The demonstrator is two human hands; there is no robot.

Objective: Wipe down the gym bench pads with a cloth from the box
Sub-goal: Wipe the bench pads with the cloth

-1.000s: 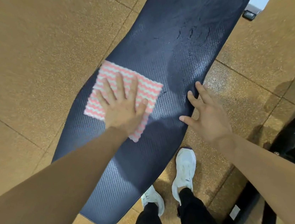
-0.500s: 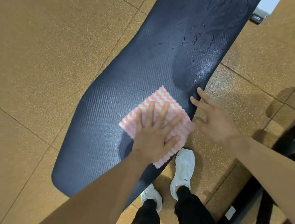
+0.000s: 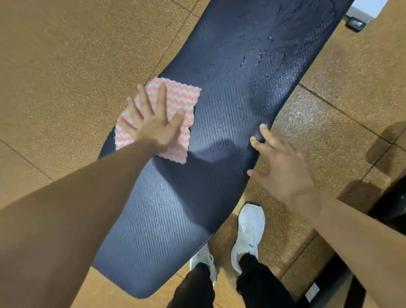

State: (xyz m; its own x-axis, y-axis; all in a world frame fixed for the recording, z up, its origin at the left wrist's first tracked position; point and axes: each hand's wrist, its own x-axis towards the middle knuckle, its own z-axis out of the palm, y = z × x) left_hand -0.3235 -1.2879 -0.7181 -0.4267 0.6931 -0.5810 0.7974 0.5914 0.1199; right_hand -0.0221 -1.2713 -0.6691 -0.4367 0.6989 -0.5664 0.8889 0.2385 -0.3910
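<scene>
A long dark blue bench pad (image 3: 227, 110) runs from the bottom centre up to the top right. It shows wet streaks in its upper part. A pink and white zigzag cloth (image 3: 178, 99) lies flat on the pad's left edge. My left hand (image 3: 153, 119) presses on the cloth with straight, spread fingers. My right hand (image 3: 278, 168) is at the pad's right edge, its fingertips touching the rim and the fingers relaxed.
Brown speckled floor tiles (image 3: 55, 59) surround the bench. My feet in white shoes (image 3: 248, 236) stand right of the pad's near end. Dark machine frames (image 3: 399, 208) fill the right side. A small dark object (image 3: 355, 23) lies on the floor at the top right.
My left hand has swept the cloth from the pad's right edge across to its left edge. My right hand has stayed at the right edge.
</scene>
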